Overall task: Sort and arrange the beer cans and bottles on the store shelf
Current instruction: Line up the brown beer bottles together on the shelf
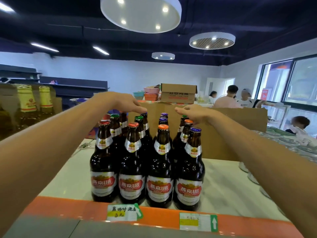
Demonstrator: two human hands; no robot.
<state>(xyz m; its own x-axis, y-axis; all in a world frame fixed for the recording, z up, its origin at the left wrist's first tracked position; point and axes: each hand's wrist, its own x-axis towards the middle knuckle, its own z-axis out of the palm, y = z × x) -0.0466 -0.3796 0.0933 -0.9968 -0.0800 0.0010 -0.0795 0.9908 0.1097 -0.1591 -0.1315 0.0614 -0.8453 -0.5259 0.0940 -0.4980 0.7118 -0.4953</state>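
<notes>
1. The beer bottles (147,169) stand upright in a tight block on the white shelf (228,182), just in front of the cardboard panel (223,134). Their red labels face away from the panel, probably so that a customer can read them.
2. The left hand (130,104) reaches over the block toward the panel. Its grip is apart, with straight fingertips on the blue cap (143,113) of a bottle in the row nearest the panel. I judge that it steadies or pushes this bottle to line up the row.
3. The right hand (192,111) hovers over the caps near the panel on the other side, its grip apart and loose, holding nothing.
4. The cap colours are mixed, so the sorting looks not yet finished.
5. Containers: beyond the panel stands a brown cardboard box (178,93), whose content does not show, and beside it are stacked baskets (151,94). Far left of the panel, a carton (57,104) holds yellow-necked bottles (26,98).
</notes>
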